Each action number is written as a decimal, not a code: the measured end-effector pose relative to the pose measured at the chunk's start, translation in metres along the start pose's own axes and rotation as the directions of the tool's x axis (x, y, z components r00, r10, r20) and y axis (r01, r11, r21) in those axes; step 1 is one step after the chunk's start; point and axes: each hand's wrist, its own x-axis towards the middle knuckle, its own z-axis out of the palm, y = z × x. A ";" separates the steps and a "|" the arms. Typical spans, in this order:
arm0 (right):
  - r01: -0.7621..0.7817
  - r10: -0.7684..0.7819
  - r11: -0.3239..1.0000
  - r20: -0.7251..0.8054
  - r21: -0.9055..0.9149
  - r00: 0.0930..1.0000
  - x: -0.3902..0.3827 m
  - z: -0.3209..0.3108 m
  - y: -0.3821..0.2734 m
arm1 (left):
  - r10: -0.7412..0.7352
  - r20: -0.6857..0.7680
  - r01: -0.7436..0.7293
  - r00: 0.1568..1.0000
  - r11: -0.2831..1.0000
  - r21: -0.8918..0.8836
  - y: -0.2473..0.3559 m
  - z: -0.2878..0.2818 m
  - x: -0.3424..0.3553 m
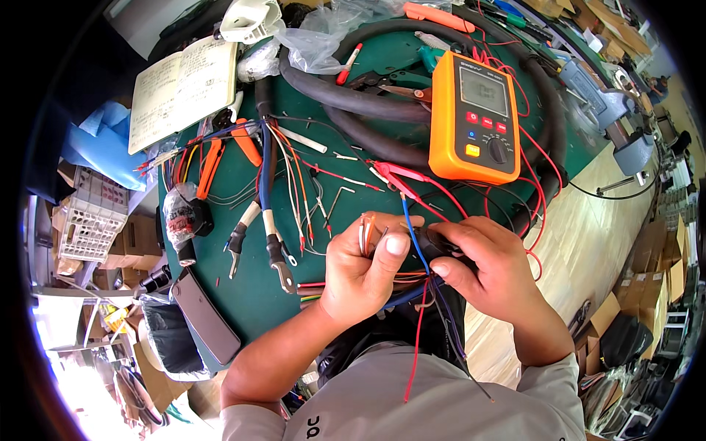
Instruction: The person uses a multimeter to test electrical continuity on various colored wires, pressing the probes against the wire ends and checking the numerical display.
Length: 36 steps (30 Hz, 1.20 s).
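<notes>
At the table's near edge my left hand [360, 275] is closed round several thin wires, with orange and white ones [365, 231] showing between its fingers. My right hand [478, 264] grips the black cable end [435, 248], from which loose wires fan out. A blue wire [412, 231] rises between my hands. Red and dark wires [419, 345] dangle from the cable over my shirt. Other coloured wires [404, 279] run left beneath my left hand. Beyond my right hand lies an orange handheld meter [474, 110], with red test clips [397, 175] beside it.
On the green table [301, 195] lie a stripped cable with metal lugs [281, 273], orange-handled pliers [210, 169], an open notebook [184, 88] and a phone [206, 316]. Thick black cable [360, 103] coils behind. A bench vise [614, 110] stands at right, cardboard boxes [640, 294] farther out.
</notes>
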 end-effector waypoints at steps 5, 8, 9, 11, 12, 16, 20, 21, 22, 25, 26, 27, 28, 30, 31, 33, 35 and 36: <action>-0.013 0.014 1.000 -0.021 0.015 1.000 0.002 -0.003 -0.001 | 0.035 -0.078 -0.044 0.996 0.991 -0.127 -0.003 0.008 0.001; -0.021 0.022 1.000 -0.022 0.019 1.000 0.003 -0.003 -0.002 | 0.018 -0.108 -0.039 0.994 0.979 -0.198 -0.007 0.010 0.000; -0.015 0.016 1.000 -0.022 0.021 1.000 0.003 -0.003 -0.002 | 0.014 -0.113 -0.039 0.993 0.975 -0.217 -0.007 0.010 0.000; -0.006 0.007 1.000 -0.026 0.024 1.000 0.003 -0.003 -0.001 | 0.025 -0.134 -0.044 0.991 0.989 -0.141 -0.007 0.012 0.000; -0.005 0.006 1.000 -0.021 0.020 1.000 0.003 -0.003 -0.001 | 0.031 -0.145 -0.047 0.989 0.994 -0.103 -0.006 0.012 0.000; -0.027 0.027 1.000 -0.004 0.015 1.000 0.002 -0.008 -0.002 | -0.067 -0.075 0.059 0.995 0.993 -0.107 0.005 0.008 0.001; -0.043 0.043 0.999 -0.001 0.033 0.999 0.001 -0.009 -0.002 | -0.090 -0.073 0.083 0.993 0.993 -0.088 0.004 0.004 0.000; -0.036 0.036 0.999 0.000 0.030 0.999 0.001 -0.009 -0.002 | -0.095 -0.069 0.088 0.993 0.992 -0.094 0.003 0.004 -0.001; -0.028 0.028 0.999 0.000 0.027 1.000 0.001 -0.009 -0.002 | -0.079 -0.084 0.070 0.993 0.992 -0.107 0.001 0.005 0.000; -0.026 0.026 0.999 0.015 0.031 1.000 0.001 -0.009 -0.003 | -0.058 -0.098 0.044 0.993 0.989 -0.139 -0.001 0.007 0.001; -0.029 0.029 0.999 0.023 0.035 0.999 0.001 -0.010 -0.003 | -0.068 -0.081 0.056 0.994 0.988 -0.146 0.000 0.007 0.000; -0.028 0.027 0.999 0.024 0.039 0.999 0.001 -0.010 -0.002 | -0.078 -0.063 0.068 0.995 0.986 -0.153 0.001 0.006 0.000; -0.026 0.025 0.999 0.027 0.043 0.999 0.001 -0.010 -0.002 | -0.078 -0.081 0.065 0.994 0.985 -0.157 0.001 0.007 0.000; -0.023 0.021 0.998 0.036 0.058 0.999 0.001 -0.010 -0.002 | -0.079 -0.117 0.059 0.990 0.984 -0.167 -0.001 0.008 0.000; -0.024 0.022 0.997 0.040 0.067 0.999 0.001 -0.009 -0.002 | -0.079 -0.113 0.061 0.990 0.985 -0.159 -0.001 0.008 0.000; -0.033 0.029 0.996 0.048 0.084 0.998 0.001 -0.009 -0.002 | -0.079 -0.104 0.064 0.991 0.988 -0.143 -0.001 0.008 -0.001; -0.047 0.042 0.994 0.056 0.099 0.998 0.001 -0.009 -0.003 | -0.076 -0.099 0.063 0.992 0.989 -0.134 -0.001 0.007 -0.001; -0.049 0.043 0.993 0.058 0.103 0.997 0.001 -0.009 -0.003 | -0.075 -0.097 0.062 0.992 0.990 -0.130 -0.001 0.006 0.000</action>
